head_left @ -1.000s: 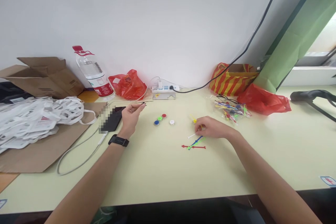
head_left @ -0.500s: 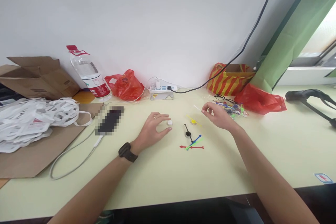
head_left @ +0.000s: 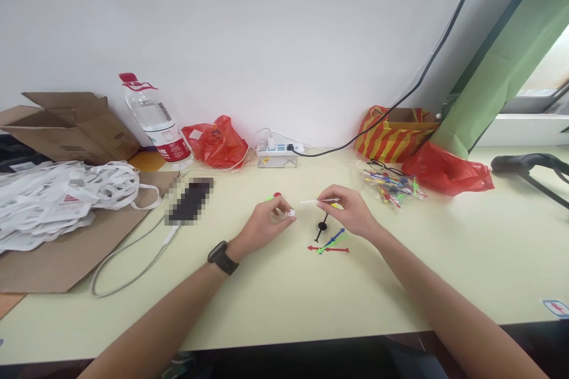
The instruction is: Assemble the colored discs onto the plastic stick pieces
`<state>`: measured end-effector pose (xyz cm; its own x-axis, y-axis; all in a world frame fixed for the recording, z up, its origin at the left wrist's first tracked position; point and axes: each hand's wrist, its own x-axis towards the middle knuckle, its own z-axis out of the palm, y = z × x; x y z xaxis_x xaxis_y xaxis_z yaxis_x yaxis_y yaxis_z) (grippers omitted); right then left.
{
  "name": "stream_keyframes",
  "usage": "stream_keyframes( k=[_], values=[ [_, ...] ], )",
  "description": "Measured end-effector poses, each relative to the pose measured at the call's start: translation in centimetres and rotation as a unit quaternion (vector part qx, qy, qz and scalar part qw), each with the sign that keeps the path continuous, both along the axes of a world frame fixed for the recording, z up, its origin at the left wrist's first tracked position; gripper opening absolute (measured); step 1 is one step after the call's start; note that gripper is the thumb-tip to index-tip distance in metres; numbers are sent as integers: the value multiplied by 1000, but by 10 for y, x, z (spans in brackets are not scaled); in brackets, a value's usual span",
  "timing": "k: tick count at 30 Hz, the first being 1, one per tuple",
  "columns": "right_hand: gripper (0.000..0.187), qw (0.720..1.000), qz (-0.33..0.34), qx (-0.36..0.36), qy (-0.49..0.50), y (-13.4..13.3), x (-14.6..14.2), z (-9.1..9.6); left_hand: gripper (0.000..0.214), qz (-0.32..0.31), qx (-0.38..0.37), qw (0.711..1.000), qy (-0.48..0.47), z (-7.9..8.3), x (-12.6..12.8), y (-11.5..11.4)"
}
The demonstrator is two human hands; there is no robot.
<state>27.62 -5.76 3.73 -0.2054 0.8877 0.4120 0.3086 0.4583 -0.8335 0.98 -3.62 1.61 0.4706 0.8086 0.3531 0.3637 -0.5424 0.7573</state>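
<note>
The left hand (head_left: 267, 222) pinches a small, plain white cap (head_left: 291, 212) at its fingertips. The right hand (head_left: 349, 210) grips a thin, straight white stick (head_left: 308, 202), its free end pointing toward the cap, apart from it, above the pale yellow table (head_left: 275, 302).

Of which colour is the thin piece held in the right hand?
The visible part of the thin piece is white, best seen in the head view.

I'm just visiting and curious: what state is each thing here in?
White disc: in left hand
White stick: in right hand
Black spinner: on table
Yellow piece: partly hidden
Loose arrows: overlapping
Bottle: capped
Box: open
Phone: cable attached
Power strip: plugs inserted
Watch: worn
</note>
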Motion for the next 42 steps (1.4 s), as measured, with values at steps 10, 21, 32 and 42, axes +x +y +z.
stream_keyframes(
  k=[10, 21, 32, 42],
  values=[
    [20, 994, 70, -9, 82, -23, -36, -2, 36, -60, -246, 949, -189, 9, 22, -20],
    [16, 995, 64, -46, 59, -23, -35, -3, 29, -50, -199, 959, -195, 12, 20, -21],
    [9, 995, 95, -31, 27, -23, -34, -5, 25, -78, -124, 979, -141, 18, 15, -23],
    [11, 991, 41, 108, -63, -23, -30, -5, 24, -67, -67, 988, -124, 12, 14, -20]
  ],
)
